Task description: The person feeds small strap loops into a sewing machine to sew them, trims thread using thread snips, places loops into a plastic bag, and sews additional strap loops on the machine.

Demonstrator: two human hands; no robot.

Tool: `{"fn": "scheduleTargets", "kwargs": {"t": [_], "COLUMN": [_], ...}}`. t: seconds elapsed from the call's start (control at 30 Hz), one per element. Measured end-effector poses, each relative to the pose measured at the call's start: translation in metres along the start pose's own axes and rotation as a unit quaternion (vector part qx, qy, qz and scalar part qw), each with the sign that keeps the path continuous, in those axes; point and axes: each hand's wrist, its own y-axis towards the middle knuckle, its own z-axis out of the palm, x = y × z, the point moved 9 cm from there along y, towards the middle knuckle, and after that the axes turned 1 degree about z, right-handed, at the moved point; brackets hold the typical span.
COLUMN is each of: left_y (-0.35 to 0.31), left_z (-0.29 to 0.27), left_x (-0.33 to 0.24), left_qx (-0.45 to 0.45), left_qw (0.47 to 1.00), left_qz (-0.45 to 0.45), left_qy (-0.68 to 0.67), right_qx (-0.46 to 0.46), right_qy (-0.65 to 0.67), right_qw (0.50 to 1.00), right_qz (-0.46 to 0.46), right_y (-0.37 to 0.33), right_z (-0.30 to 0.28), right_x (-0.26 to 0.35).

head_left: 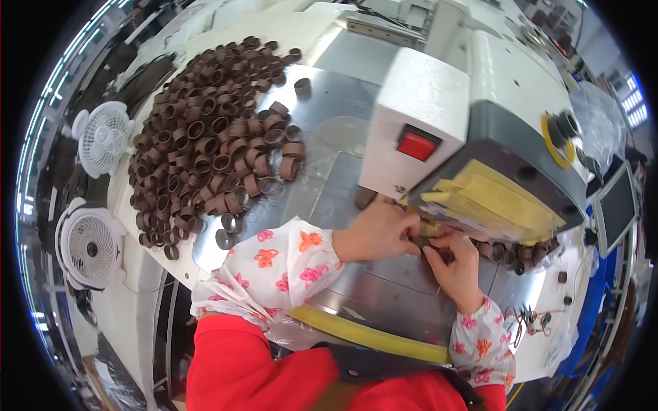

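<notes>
Under the head of a sewing machine (504,185), both my hands meet at a small brown ring-shaped band (444,254). My right hand (458,268) pinches it between thumb and fingers. Reaching in from the other side, my left hand (378,231) is closed, its fingertips at the band's left side; the grip there is partly hidden. Another brown piece (365,198) lies just beyond my left knuckles. Several finished-looking brown bands (508,256) sit in a row right of my right hand. The needle area is mostly covered by the machine head and my fingers.
A large heap of brown bands (221,123) covers the table's left side. A white box with a red switch (418,145) rises before my left hand. Yellow padding (370,335) lines the near table edge. Two white fans (92,248) stand at far left; thin wires (529,320) lie right.
</notes>
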Motion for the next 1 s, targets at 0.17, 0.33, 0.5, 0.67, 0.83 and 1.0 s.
{"fn": "scheduleTargets", "kwargs": {"t": [0.17,0.33,0.5,0.67,0.83,1.0], "left_y": [-0.005,0.001,0.002,0.000,0.001,0.004], "left_z": [0.001,-0.014,-0.004,-0.013,-0.011,-0.010], "left_x": [-0.009,-0.011,-0.008,0.017,0.019,0.021], "left_qx": [-0.060,-0.053,-0.028,-0.033,-0.022,-0.115], "left_qw": [0.994,0.993,0.992,0.999,0.997,0.992], "left_qz": [0.084,0.065,0.108,0.004,-0.055,0.037], "left_qy": [0.033,-0.086,-0.063,0.018,-0.047,0.041], "right_qx": [-0.012,0.062,0.125,0.110,0.028,-0.030], "right_qy": [-0.012,0.109,0.119,0.105,0.082,0.042], "right_qw": [0.998,0.976,0.982,0.987,0.996,0.998], "right_qz": [0.061,0.180,-0.078,0.057,0.007,-0.032], "right_y": [0.004,0.003,-0.004,0.012,0.015,0.021], "right_z": [0.003,0.022,0.030,0.013,0.010,-0.001], "right_x": [0.005,-0.025,0.040,0.001,-0.013,-0.011]}}
